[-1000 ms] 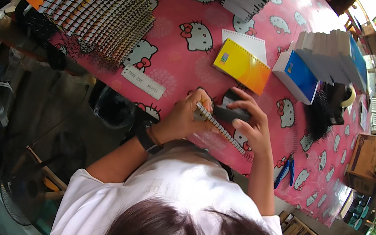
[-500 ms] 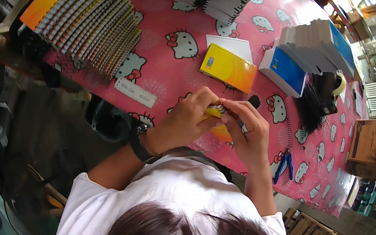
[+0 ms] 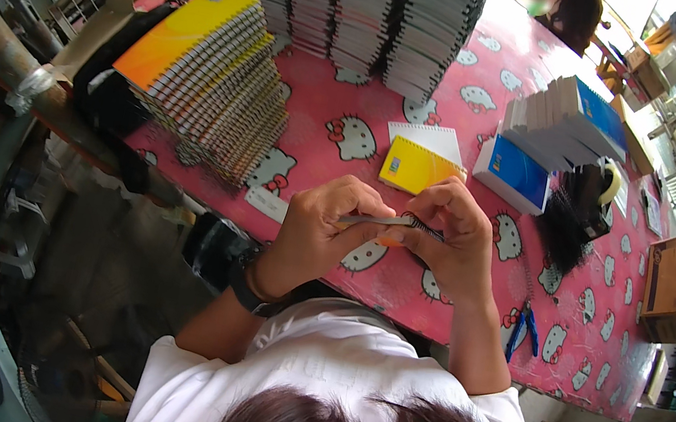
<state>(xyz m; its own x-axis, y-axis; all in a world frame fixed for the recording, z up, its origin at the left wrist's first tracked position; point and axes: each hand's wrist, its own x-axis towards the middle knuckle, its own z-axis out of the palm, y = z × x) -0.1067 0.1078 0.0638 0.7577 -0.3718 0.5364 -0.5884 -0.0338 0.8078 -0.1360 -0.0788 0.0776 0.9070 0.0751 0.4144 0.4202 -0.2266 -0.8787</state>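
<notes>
Over the near edge of the table, both my hands hold a small notebook (image 3: 374, 221) edge-on, with a little orange cover showing below. My left hand (image 3: 320, 219) pinches its left part between thumb and fingers. At its right end, my right hand (image 3: 458, 237) has thumb and fingers closed round the black spiral coil (image 3: 419, 223). How far the coil runs through the holes is hidden by my fingers. Just beyond lie a yellow-orange notebook (image 3: 420, 168) and a white punched sheet (image 3: 442, 141) partly under it.
Left stands a stack of yellow spiral notebooks (image 3: 219, 91); behind it, tall spiral-bound stacks (image 3: 360, 11). To the right are blue-covered pads (image 3: 514, 175), loose black coils (image 3: 564, 237), a tape dispenser (image 3: 606, 190) and blue-handled pliers (image 3: 526, 330). A person (image 3: 574, 16) is at the far side.
The view has shifted, so the table sits lower and further right. My hands have tilted the notebook edge-on; its coil now shows between my right fingers, which have spread higher.
</notes>
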